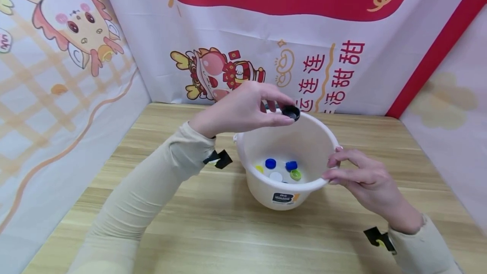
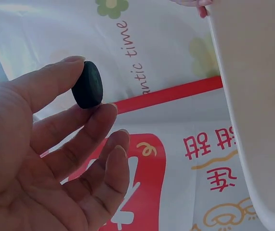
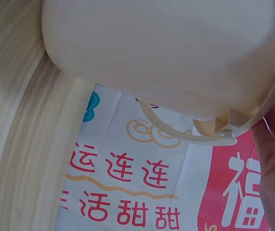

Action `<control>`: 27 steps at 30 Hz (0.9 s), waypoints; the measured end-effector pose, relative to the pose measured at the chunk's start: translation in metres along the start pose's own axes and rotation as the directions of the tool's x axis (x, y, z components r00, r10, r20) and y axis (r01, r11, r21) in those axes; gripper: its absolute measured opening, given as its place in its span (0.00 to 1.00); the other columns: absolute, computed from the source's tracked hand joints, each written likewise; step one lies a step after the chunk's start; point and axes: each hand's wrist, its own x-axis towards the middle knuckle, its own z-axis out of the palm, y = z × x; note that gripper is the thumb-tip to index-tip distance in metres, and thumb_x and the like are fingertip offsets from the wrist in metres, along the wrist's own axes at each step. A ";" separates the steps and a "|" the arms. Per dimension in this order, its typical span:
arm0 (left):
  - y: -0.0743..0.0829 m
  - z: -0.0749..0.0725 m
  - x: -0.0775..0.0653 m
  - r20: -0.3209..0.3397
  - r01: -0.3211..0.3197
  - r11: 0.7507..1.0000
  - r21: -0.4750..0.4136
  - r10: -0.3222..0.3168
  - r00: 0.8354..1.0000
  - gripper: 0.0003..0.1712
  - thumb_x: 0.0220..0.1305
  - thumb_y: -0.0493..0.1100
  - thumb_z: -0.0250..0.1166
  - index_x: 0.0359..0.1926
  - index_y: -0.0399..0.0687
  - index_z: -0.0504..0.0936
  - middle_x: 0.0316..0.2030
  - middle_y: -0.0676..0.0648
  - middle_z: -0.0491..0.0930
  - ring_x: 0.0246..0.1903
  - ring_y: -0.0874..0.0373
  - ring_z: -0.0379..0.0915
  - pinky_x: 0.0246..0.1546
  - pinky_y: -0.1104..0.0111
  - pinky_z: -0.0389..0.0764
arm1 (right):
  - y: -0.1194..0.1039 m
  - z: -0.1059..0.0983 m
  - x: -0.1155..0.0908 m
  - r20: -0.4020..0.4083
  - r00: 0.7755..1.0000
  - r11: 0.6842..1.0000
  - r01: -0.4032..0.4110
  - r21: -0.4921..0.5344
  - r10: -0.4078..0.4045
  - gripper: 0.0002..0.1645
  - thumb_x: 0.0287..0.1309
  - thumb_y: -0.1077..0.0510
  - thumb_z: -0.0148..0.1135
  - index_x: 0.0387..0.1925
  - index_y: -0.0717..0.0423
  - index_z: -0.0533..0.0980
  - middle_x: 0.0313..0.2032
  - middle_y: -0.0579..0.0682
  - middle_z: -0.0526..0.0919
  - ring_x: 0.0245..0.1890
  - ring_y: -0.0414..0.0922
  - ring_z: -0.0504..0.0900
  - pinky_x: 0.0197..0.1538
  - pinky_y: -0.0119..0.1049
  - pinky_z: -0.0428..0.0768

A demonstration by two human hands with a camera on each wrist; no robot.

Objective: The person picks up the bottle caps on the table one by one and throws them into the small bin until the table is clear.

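Above the far rim of a white bucket (image 1: 262, 198), my left hand (image 1: 243, 107) pinches a black bottle cap (image 1: 291, 113) between thumb and fingertips. The left wrist view shows the same black cap (image 2: 87, 85) edge-on, the other fingers loosely bent below it. My right hand (image 1: 365, 176) grips the bucket's rim at its right side, thumb and fingers on either side of the edge. On the bucket's floor lie several caps: two blue caps (image 1: 270, 163), a green cap (image 1: 295, 175), a white cap (image 1: 276, 176) and a partly hidden yellow cap (image 1: 259, 168).
The bucket stands on a wood-grain table (image 1: 205, 219). Printed cloth walls (image 1: 228, 24) enclose the table at the back and both sides. In the right wrist view, the bucket's handle (image 3: 190, 137) hangs along its outside.
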 end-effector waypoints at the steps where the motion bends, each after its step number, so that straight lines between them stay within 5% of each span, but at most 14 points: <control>1: 0.000 0.001 0.000 0.015 0.006 1.000 0.005 -0.006 1.000 0.23 0.60 0.50 0.73 0.55 0.49 0.84 0.45 0.56 0.82 0.42 0.62 0.75 0.38 0.71 0.80 | 0.000 0.000 0.000 0.000 1.000 1.000 0.003 -0.002 -0.003 0.13 0.61 0.53 0.65 0.35 0.59 0.87 0.38 0.58 0.81 0.45 0.45 0.78 0.65 0.38 0.69; 8: -0.007 0.002 -0.002 0.101 0.078 0.993 0.093 -0.087 0.991 0.29 0.58 0.56 0.73 0.59 0.52 0.82 0.50 0.55 0.80 0.48 0.63 0.72 0.41 0.71 0.79 | -0.001 -0.001 0.000 0.008 1.000 1.000 0.001 -0.010 -0.001 0.14 0.61 0.51 0.65 0.35 0.58 0.87 0.38 0.57 0.80 0.46 0.44 0.78 0.64 0.37 0.69; 13: -0.019 -0.008 -0.007 0.043 0.128 0.986 0.108 -0.133 0.990 0.26 0.60 0.55 0.71 0.58 0.54 0.83 0.52 0.54 0.80 0.46 0.64 0.74 0.41 0.71 0.80 | -0.001 0.000 0.003 -0.005 1.000 1.000 0.021 0.004 -0.021 0.13 0.61 0.52 0.66 0.34 0.60 0.87 0.38 0.58 0.80 0.45 0.45 0.78 0.64 0.38 0.69; 19: -0.059 -0.021 -0.011 -0.039 0.215 0.971 0.103 -0.213 0.976 0.25 0.61 0.54 0.71 0.57 0.54 0.83 0.53 0.54 0.81 0.50 0.62 0.76 0.46 0.69 0.80 | -0.003 0.003 0.007 -0.016 0.999 0.999 0.038 0.018 -0.038 0.13 0.61 0.54 0.65 0.34 0.60 0.87 0.37 0.58 0.80 0.44 0.45 0.78 0.64 0.38 0.69; 22: -0.086 -0.026 -0.015 -0.073 0.291 0.952 0.090 -0.286 0.956 0.24 0.61 0.56 0.70 0.57 0.56 0.84 0.52 0.54 0.82 0.48 0.62 0.77 0.46 0.68 0.80 | -0.003 0.003 0.008 -0.017 0.999 0.999 0.045 0.012 -0.045 0.13 0.62 0.54 0.65 0.33 0.60 0.87 0.37 0.58 0.80 0.44 0.45 0.78 0.64 0.38 0.69; 27: -0.134 -0.030 -0.023 -0.130 0.435 0.901 -0.005 -0.432 0.893 0.24 0.62 0.59 0.69 0.56 0.55 0.84 0.43 0.53 0.84 0.39 0.59 0.79 0.39 0.64 0.82 | -0.007 0.003 0.011 -0.028 0.998 0.998 0.054 0.014 -0.054 0.13 0.62 0.54 0.65 0.33 0.61 0.86 0.36 0.58 0.80 0.43 0.45 0.77 0.64 0.38 0.69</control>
